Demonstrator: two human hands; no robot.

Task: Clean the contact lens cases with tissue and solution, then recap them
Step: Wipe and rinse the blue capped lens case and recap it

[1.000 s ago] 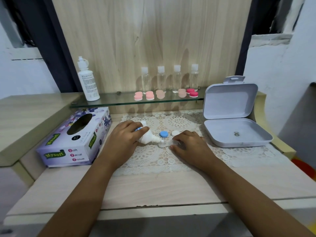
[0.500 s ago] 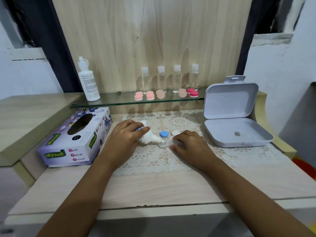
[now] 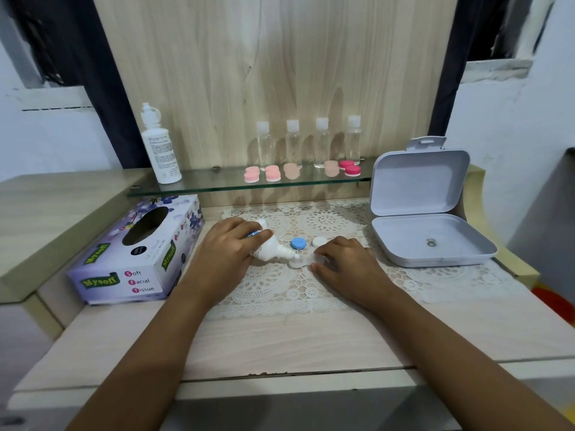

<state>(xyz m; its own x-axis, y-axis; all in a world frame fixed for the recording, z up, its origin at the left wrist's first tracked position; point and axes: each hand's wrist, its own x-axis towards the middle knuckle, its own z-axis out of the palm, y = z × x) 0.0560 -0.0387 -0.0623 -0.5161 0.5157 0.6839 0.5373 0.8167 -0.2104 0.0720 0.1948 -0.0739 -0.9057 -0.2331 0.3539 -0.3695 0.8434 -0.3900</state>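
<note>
Where the pale wooden table (image 3: pixel 280 337) fills the lower frame, a white lace mat (image 3: pixel 280 290) covers its middle. A wood-grain back panel (image 3: pixel 280 73) rises behind, between dark curtains (image 3: pixel 102 88) and white walls (image 3: pixel 62 144).

At centre left a purple Mysoft tissue box (image 3: pixel 140 253) lies on the table. Above it, at the left end of a glass shelf (image 3: pixel 211 187), stands a tall white solution bottle (image 3: pixel 160 150). Further right on the shelf are four clear bottles (image 3: pixel 308 141) with pink lens cases (image 3: pixel 291 171) in front.

At centre the left hand (image 3: pixel 224 253) grips a small white dropper bottle (image 3: pixel 269 248), tipped so its nozzle meets the left well of the clear contact lens case (image 3: pixel 300 261) on the mat. A blue cap (image 3: pixel 298 243) and a white cap (image 3: pixel 319 242) lie just behind the case. The right hand (image 3: pixel 348 269) holds the case with curled fingers, hiding its right well. At right a white hinged box (image 3: pixel 429 241) sits open.

The dropper bottle's label is mostly covered, and the blur hides any liquid.
</note>
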